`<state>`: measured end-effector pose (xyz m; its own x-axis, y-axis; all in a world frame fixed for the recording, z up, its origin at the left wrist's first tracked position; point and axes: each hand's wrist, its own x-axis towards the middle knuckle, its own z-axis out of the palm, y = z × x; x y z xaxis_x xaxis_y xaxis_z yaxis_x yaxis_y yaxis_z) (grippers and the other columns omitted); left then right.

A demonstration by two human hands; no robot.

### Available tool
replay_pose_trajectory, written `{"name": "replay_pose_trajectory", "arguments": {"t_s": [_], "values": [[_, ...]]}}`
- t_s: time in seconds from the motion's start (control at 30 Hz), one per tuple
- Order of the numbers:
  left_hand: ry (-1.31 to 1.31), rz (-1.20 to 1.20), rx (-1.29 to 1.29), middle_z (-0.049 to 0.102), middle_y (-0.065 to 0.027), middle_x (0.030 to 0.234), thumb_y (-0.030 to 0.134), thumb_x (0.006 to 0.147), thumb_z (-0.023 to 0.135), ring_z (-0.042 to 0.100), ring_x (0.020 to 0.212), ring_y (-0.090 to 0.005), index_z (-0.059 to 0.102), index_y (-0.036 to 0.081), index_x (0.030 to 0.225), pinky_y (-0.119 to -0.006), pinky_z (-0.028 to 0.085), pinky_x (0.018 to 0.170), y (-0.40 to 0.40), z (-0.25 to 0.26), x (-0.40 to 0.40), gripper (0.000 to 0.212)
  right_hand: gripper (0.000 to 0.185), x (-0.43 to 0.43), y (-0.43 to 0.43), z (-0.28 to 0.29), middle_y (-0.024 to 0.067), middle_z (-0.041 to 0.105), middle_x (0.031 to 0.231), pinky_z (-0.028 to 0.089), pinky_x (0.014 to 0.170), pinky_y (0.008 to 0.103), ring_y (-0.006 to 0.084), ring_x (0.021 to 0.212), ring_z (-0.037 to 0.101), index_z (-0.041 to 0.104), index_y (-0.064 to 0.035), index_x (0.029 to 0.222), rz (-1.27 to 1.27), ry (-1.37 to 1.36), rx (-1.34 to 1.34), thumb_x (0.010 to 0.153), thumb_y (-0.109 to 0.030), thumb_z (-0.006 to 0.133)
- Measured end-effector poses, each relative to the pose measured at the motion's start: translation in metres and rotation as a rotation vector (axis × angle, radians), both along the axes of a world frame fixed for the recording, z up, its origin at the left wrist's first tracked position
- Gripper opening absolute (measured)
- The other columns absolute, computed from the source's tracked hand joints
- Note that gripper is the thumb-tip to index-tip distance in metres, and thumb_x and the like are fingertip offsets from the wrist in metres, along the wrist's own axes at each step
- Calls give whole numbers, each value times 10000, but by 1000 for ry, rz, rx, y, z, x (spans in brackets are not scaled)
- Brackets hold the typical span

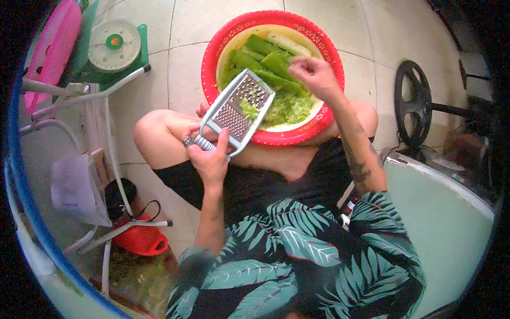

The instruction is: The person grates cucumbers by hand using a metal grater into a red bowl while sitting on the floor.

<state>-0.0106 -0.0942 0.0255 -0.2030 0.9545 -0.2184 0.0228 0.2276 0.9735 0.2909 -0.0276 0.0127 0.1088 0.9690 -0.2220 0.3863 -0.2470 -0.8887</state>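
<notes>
My left hand [209,157] is wrapped around the ribbed handle of a hand grater [239,119], its blue-grey frame tilted over the left side of a basin. Pale green shreds [250,108] cling to the middle of the metal grating plate. The red plastic basin [275,137] has a patterned rim and a pale yellow inside. Long cut pieces of a green vegetable [277,63] lie toward its far side, with a heap of grated vegetable [293,109] nearer me. Blurred, with curled fingers, my right hand [312,75] hovers over the pieces; whether it holds anything is unclear.
A green dial scale [114,44] stands at the far left beside a pink plastic item [51,52]. Metal frame legs [113,159] rise left of my knee, near a red plastic object [141,239]. Right stand a black spoked wheel [412,103] and a pale green panel [434,207].
</notes>
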Motion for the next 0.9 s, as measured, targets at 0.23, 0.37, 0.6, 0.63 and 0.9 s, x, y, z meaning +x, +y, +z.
{"name": "replay_pose_trajectory", "arguments": {"t_s": [0.23,0.37,0.6,0.63,0.9], "values": [[-49,-6,-40,577,-91,1033,6,787,777,590,896,-141,407,27,1159,-281,505,784,-1,-11,-5,525,471,-8,-21,112,57,466,1097,442,868,354,219,1039,479,477,-189,1187,149,1492,359,768,-271,675],[-9,-21,-5,556,-121,1079,16,792,774,587,942,-166,410,24,1157,-298,502,819,0,-2,0,516,451,-26,-24,139,26,392,1029,455,790,324,186,965,439,436,-216,1129,307,1611,388,787,-266,726],[113,-27,46,586,-68,977,31,806,771,606,820,-137,419,50,1168,-259,510,713,-1,-19,-8,505,443,-31,-28,142,59,417,1081,497,795,344,218,960,489,431,-209,1177,447,1693,360,828,-201,703],[114,-23,42,586,-68,977,31,806,771,606,820,-137,419,50,1168,-259,510,713,-1,-20,-7,505,450,-32,-28,139,83,462,1133,506,843,371,246,992,523,454,-186,1233,464,1714,368,843,-174,678],[33,-19,1,562,-85,1030,65,778,806,587,921,-147,424,29,1155,-285,493,797,1,-10,-4,538,264,-19,-10,-23,167,670,884,512,816,496,356,889,632,680,-33,953,12,-888,112,859,-280,663]]}}
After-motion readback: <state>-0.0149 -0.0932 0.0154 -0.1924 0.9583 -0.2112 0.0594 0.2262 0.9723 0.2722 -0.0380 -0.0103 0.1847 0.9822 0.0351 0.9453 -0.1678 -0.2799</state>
